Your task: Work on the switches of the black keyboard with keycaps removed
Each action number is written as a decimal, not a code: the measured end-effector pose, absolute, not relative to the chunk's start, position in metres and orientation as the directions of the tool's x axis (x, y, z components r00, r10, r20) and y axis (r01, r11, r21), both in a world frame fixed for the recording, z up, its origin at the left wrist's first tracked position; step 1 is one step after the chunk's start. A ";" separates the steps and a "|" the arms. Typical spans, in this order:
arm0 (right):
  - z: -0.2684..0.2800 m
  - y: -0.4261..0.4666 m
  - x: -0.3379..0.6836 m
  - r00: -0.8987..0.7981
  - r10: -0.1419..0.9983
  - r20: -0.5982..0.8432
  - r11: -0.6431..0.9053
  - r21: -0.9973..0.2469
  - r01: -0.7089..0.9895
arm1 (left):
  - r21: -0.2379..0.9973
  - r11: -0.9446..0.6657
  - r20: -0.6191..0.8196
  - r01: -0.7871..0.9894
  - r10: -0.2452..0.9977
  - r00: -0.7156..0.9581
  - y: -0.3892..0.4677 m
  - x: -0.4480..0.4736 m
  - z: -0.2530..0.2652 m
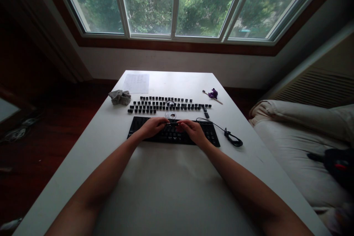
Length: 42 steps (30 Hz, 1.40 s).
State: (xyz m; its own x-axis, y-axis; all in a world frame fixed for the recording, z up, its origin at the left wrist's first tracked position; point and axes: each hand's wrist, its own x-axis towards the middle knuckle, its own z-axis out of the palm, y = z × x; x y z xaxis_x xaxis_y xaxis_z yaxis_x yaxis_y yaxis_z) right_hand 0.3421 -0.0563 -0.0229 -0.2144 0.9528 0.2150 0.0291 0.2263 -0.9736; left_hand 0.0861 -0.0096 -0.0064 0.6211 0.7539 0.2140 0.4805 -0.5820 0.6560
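Observation:
Above a black keyboard (174, 138), my left hand (153, 126) and my right hand (193, 129) pinch a thin dark bar (173, 123) from its two ends. It is too small to tell what the bar is. The keyboard lies flat, and part of its left side looks stripped of caps, while caps show in its middle and right. Just beyond my fingertips is a small clear round dish (170, 114) with something reddish in it. Loose black keycaps (145, 107) stand in several rows behind the keyboard.
A crumpled grey cloth (120, 97) lies at the left edge, near a printed sheet (136, 83). At the back right are a brush (217, 100) and a purple crumpled thing (213, 93). The keyboard's coiled cable (233, 139) rests right on the white table (166, 191).

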 end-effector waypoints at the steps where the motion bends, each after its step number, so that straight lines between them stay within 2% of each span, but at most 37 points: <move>1: -0.023 -0.056 0.342 -0.217 0.953 0.212 0.223 -0.974 0.029 | 0.653 -0.584 0.214 0.482 0.754 0.621 -0.010 0.086 -0.007; 10: -0.027 -0.054 0.343 -0.185 0.960 0.210 0.214 -0.977 0.002 | 0.707 -0.591 0.292 0.389 0.745 0.601 -0.010 0.083 -0.002; 18: -0.026 -0.053 0.343 -0.183 0.963 0.200 0.201 -0.980 -0.011 | 0.781 -0.487 0.354 0.391 0.861 0.364 0.001 0.071 -0.005; 24: -0.026 -0.052 0.345 -0.199 0.956 0.214 0.217 -0.976 -0.009 | 0.772 -0.421 0.384 0.477 0.906 0.179 0.007 0.065 -0.007; 29: -0.031 -0.049 0.349 -0.207 0.959 0.195 0.193 -0.981 -0.029 | 0.703 -0.378 0.399 0.603 0.911 0.105 0.021 0.062 -0.008; 42: -0.026 -0.052 0.348 -0.205 0.964 0.167 0.174 -0.985 0.016 | 0.353 -0.481 0.376 0.803 0.858 0.349 0.059 0.072 -0.018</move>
State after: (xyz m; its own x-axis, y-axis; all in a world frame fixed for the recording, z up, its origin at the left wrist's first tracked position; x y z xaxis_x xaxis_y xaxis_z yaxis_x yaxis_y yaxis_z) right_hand 0.3484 -0.0516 -0.0261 -0.2052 0.9643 0.1675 0.0165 0.1745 -0.9845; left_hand 0.0721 0.0588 -0.0185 0.3488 0.8583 0.3763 0.8028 -0.4808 0.3526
